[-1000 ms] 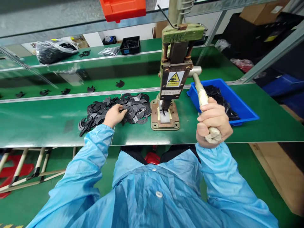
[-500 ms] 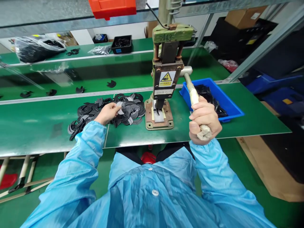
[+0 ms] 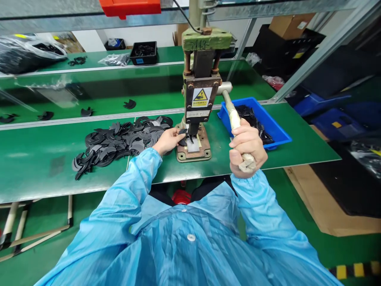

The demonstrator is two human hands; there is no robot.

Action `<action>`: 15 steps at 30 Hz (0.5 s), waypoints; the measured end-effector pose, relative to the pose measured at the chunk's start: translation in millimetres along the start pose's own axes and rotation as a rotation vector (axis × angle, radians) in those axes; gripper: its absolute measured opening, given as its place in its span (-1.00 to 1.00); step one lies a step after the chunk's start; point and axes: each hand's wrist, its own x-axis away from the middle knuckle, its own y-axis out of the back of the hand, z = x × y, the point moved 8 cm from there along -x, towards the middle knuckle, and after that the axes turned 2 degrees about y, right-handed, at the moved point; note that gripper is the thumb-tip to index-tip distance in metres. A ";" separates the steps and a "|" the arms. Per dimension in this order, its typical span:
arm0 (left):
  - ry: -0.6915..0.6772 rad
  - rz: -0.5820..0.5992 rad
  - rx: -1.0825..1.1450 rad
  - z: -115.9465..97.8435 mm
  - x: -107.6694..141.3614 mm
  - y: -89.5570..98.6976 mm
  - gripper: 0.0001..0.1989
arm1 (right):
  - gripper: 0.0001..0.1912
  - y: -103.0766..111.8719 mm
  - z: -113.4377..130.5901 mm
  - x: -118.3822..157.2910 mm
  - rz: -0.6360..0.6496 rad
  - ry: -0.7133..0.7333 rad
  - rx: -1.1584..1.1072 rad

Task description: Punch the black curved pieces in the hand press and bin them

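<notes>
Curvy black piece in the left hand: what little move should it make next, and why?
Perhaps the left hand should nudge the curved piece slightly right, toward the pale plate. It's pinched just beside that plate, while the right hand grips the lever.

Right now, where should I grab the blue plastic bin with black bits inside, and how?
Grip the blue plastic bin by its right rim, coming from the right: the edge flares outward, so fingers could probably hook under it. The right hand and the long pale wrapped handle crowd the left side.
</notes>
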 end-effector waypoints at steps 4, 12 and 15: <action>-0.016 0.008 -0.040 -0.1 -6.2 -0.4 -0.76 | -0.71 0.3 1.2 0.5 -0.004 -0.003 -0.010; 0.069 0.042 -0.034 9.8 -16.1 0.1 -0.70 | -0.71 0.2 5.3 -0.8 -0.040 -0.059 -0.017; 0.131 0.073 -0.032 14.0 -20.8 -0.5 -0.67 | -0.70 0.1 6.2 -1.7 -0.046 -0.075 -0.001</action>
